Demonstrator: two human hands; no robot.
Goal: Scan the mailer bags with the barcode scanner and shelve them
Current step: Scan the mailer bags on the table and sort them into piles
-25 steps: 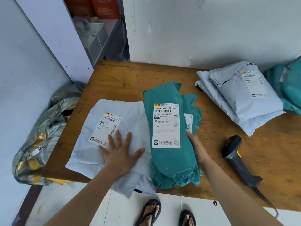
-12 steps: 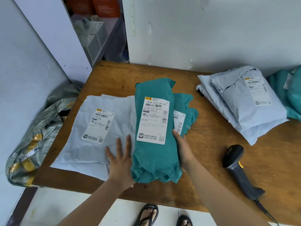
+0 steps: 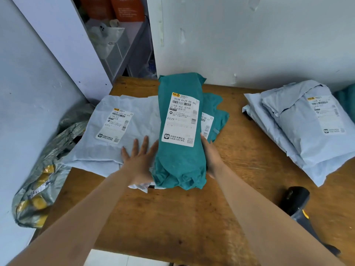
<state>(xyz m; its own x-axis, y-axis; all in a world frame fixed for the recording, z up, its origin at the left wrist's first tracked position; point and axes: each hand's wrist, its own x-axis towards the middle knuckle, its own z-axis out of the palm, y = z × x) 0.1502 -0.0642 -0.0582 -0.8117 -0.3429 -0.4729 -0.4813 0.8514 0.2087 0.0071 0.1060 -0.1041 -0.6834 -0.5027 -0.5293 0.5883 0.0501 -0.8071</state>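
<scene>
Between the two hands sits the teal bag (image 3: 180,135), label up, lying partly over a flat grey bag (image 3: 115,131) on the tabletop (image 3: 172,217), with a second teal bag (image 3: 215,116) tucked just behind it. My guess is we're early-to-mid task: nothing here is shelved yet, and the scanner (image 3: 299,214) lies unused off to the right of the right hand, well apart from it. Can't tell from labels alone which bags got scanned. Another grey stack (image 3: 307,131) waits farther right, so plenty left to do. The shelf (image 3: 115,45) is up past the left hand, at the back.

Left hand (image 3: 140,160): palm down, fingers spread and flat on the grey bag, its thumb side pressed against the teal bag's left edge. Grip is apart, not closed on anything. Right hand (image 3: 211,156): edge-on against the teal bag's right side, fingers straight, also apart, more bracing than clasping. Both forearms reach forward, roughly straight. Looks like squaring the bag up or getting ready to lift.
</scene>
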